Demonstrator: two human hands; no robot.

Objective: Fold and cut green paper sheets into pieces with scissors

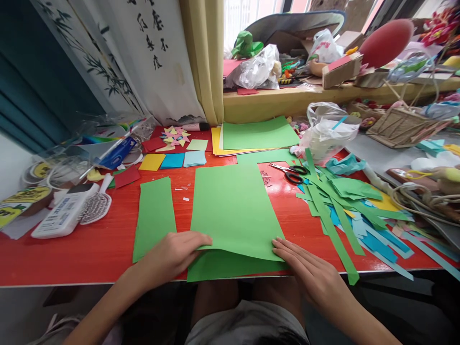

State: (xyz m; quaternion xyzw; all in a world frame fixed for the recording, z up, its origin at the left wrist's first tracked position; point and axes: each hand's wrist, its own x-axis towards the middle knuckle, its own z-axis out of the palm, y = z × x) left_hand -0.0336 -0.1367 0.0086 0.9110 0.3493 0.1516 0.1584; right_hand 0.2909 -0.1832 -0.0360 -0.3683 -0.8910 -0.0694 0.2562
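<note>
A large green sheet of paper [233, 208] lies in front of me, its near edge bowed up a little. Beneath it shows another green layer [233, 266]; whether the two are one folded sheet I cannot tell. My left hand [179, 249] pinches the near left corner of the upper layer. Over the near right corner, my right hand [309, 263] rests with its fingers stretched out and close together; its thumb is hidden. Left of the sheet is a narrower green paper piece [154, 215], close to my left hand.
Black-handled scissors [294, 175] lie beyond the sheet. Green and blue paper strips [338, 206] are heaped at right, some past the table edge. A green-topped paper stack [257, 134] and small coloured squares [172, 161] lie at the back. A hairbrush [96, 206] is left.
</note>
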